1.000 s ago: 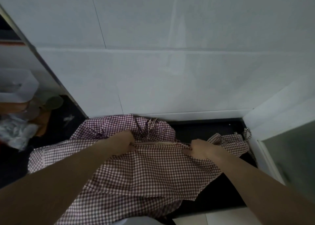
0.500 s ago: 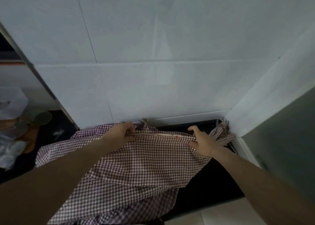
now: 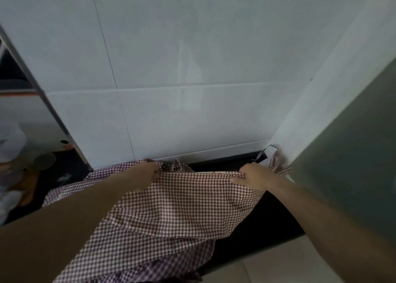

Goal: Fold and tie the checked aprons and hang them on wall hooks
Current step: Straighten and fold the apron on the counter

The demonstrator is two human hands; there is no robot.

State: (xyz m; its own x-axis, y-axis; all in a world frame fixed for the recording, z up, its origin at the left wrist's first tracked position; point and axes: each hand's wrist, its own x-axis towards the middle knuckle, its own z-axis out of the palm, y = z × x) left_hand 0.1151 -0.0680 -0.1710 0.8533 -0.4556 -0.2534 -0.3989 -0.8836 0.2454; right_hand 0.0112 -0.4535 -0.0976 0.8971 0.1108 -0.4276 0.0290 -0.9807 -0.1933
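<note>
I have the checked apron (image 3: pixel 171 207) spread over the dark counter (image 3: pixel 263 214) from centre frame down to six o'clock, its top hem stretched taut just short of the tiled wall (image 3: pixel 192 68) at twelve. My left hand (image 3: pixel 140 176) at ten o'clock and right hand (image 3: pixel 254 176) at two each pinch that hem with curled fingers. I judge the folding barely begun: a strap (image 3: pixel 272 154) lies loose at two o'clock, nothing is tied, and I see no hook.

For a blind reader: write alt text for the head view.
Two hands, left hand and right hand, grip the top edge of a checked apron, stretching it over a black counter before a white tiled wall. An apron tie trails rightward.
</note>
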